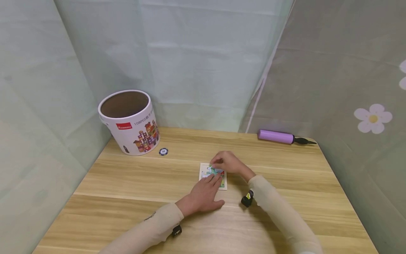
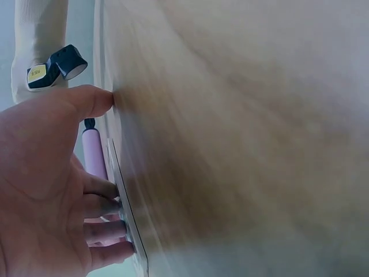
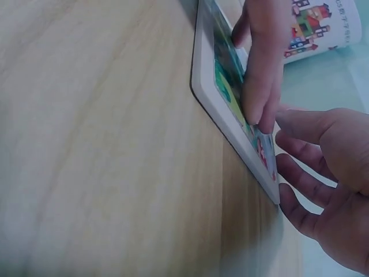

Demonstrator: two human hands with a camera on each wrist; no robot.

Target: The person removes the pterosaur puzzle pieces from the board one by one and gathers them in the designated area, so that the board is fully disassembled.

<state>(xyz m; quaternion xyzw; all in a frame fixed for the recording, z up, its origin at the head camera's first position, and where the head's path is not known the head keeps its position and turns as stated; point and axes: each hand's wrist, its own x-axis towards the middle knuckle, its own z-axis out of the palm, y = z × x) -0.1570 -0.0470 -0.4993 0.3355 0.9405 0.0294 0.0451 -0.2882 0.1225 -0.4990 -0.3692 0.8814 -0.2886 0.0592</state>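
A small square picture puzzle board (image 1: 223, 188) with a cream frame and a bright, colourful picture lies on the table. Across the lower part of its picture, my left hand (image 1: 203, 195) rests its outstretched fingertips, with the thumb spread to the side. My right hand (image 1: 229, 163) bends over the far right edge of the board. Its curled fingers (image 3: 302, 176) come down at the frame in the right wrist view, with the thumb close to the left fingertips. I cannot tell whether thumb and forefinger pinch a puzzle piece. The hands cover much of the picture.
A large white bucket (image 1: 128, 135) with printed building blocks stands at the back left of the wooden table (image 1: 127, 176). Beside it lies a blue and white poker chip (image 1: 163, 151). A purple hand pump (image 1: 276, 136) with a black nozzle lies along the back right edge.
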